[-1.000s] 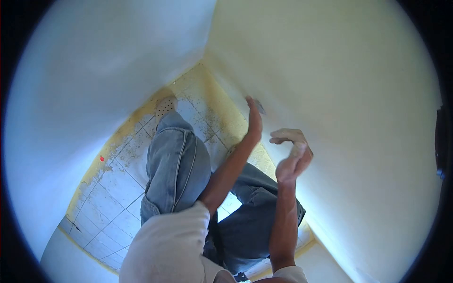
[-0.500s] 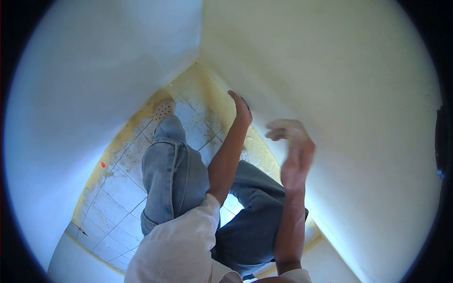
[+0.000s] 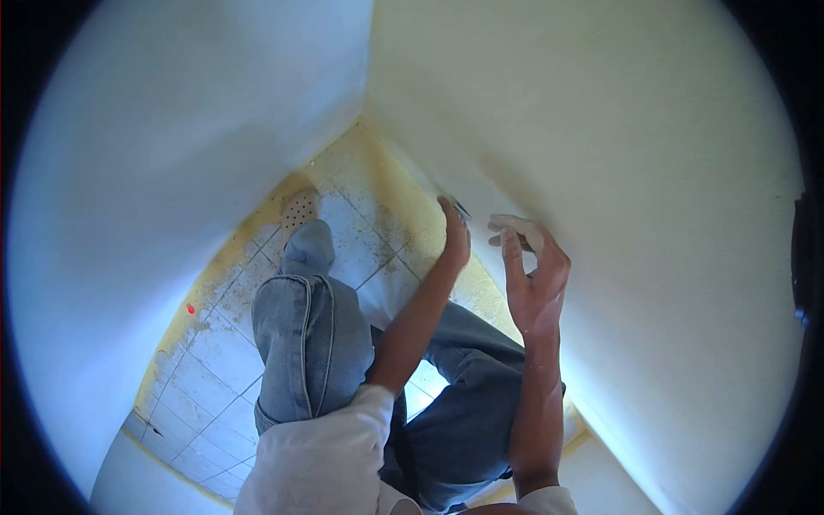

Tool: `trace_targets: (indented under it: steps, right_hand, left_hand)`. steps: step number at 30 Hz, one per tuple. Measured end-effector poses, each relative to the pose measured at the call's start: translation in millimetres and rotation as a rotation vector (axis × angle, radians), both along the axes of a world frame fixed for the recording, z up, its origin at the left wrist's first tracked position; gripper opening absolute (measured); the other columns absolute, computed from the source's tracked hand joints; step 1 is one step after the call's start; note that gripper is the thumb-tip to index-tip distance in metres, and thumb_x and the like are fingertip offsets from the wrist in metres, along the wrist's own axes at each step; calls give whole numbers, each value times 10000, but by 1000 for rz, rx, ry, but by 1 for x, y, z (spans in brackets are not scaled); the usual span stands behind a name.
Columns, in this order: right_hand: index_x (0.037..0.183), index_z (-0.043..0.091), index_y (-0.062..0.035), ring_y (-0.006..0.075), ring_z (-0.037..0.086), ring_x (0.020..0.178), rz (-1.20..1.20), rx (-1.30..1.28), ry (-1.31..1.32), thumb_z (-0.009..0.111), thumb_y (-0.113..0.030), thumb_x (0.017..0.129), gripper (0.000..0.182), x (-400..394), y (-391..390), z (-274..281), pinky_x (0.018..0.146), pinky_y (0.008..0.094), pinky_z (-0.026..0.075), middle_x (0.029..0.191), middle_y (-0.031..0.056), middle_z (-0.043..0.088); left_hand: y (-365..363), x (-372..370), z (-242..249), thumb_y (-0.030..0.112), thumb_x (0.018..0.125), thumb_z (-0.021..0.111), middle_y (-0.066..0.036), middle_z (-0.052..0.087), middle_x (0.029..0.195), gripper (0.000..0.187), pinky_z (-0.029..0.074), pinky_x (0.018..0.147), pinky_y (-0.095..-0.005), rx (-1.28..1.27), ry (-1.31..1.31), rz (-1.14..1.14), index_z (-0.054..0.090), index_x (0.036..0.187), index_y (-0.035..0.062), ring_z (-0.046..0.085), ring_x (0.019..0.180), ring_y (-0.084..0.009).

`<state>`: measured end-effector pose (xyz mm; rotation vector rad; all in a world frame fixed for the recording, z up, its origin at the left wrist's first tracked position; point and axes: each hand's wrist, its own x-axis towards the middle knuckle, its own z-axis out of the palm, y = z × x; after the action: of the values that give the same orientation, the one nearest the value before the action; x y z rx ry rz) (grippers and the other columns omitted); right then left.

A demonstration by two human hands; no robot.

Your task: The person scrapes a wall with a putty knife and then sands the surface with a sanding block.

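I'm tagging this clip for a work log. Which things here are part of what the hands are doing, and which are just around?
In the work:
- left hand, pressing a small grey piece against the yellow wall
- right hand, fingers spread beside that wall, nothing visible in it

Just around:
- tiled floor, stained yellow along its edges
- small red spot
- perforated shoe
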<state>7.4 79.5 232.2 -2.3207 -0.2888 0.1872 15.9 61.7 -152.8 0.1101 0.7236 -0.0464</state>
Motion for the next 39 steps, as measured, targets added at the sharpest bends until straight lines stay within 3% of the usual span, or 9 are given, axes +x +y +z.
trace_targets:
  steps: [6,9,13,17,21,24,29,32,39]
  right_hand:
    - [1138,736,31,228,751,893,40,41,9,616,-94,1058,191,6,-1,2,828,355,570,1057,165,764]
    - [1139,734,29,240,749,884,29,69,17,631,-77,1044,176,3,2,-3,826,356,576,1053,171,761]
    - [1136,745,6,263,746,877,47,62,40,665,-63,1016,160,3,13,2,814,357,580,1047,177,757]
    - [1131,747,9,286,752,910,49,52,78,661,-55,1012,160,6,16,5,823,364,579,1052,180,758]
    - [1134,746,6,315,750,923,47,51,60,658,-49,1007,164,4,17,5,836,371,578,1048,188,755]
    - [1141,744,7,323,746,914,93,45,43,654,-60,1012,171,10,14,-1,841,378,576,1044,189,753]
    - [1146,743,11,300,744,895,44,60,59,644,-64,1025,173,8,17,3,820,367,572,1038,180,749]
    - [1151,742,19,274,735,884,64,92,78,636,-80,1036,185,9,18,6,821,364,572,1037,184,751]
    - [1100,729,72,282,742,889,46,237,-6,333,-403,1172,623,10,3,4,855,400,550,1018,202,761]
  left_hand:
    - [37,11,66,832,1017,294,-125,29,1799,1080,48,1324,-392,67,-80,62,30,1712,50,91,1647,-256]
    - [30,27,59,793,1050,243,-130,60,1796,1012,78,1325,-408,508,157,-12,50,1714,54,123,1641,-277]
    - [72,46,106,734,1085,253,-113,259,1751,925,189,1308,-385,198,5,54,214,1690,36,273,1591,-265]
    - [68,44,121,743,1079,275,-109,296,1735,934,192,1304,-371,361,154,-4,236,1683,32,274,1587,-260]
    - [89,58,68,786,1051,284,-97,235,1760,983,165,1315,-390,-33,58,129,196,1696,50,255,1596,-269]
    - [76,57,83,837,1017,266,-101,199,1772,1040,168,1318,-411,202,9,-11,173,1701,60,241,1604,-275]
    - [96,67,74,845,1012,260,-119,180,1776,1046,124,1324,-403,-59,62,127,181,1701,62,206,1616,-284]
    - [61,42,58,841,1017,242,-134,189,1771,1049,106,1326,-398,198,70,-12,159,1702,51,193,1618,-300]
    - [29,39,25,814,1034,259,-121,138,1784,1040,123,1322,-407,50,20,-50,96,1708,40,170,1624,-283]
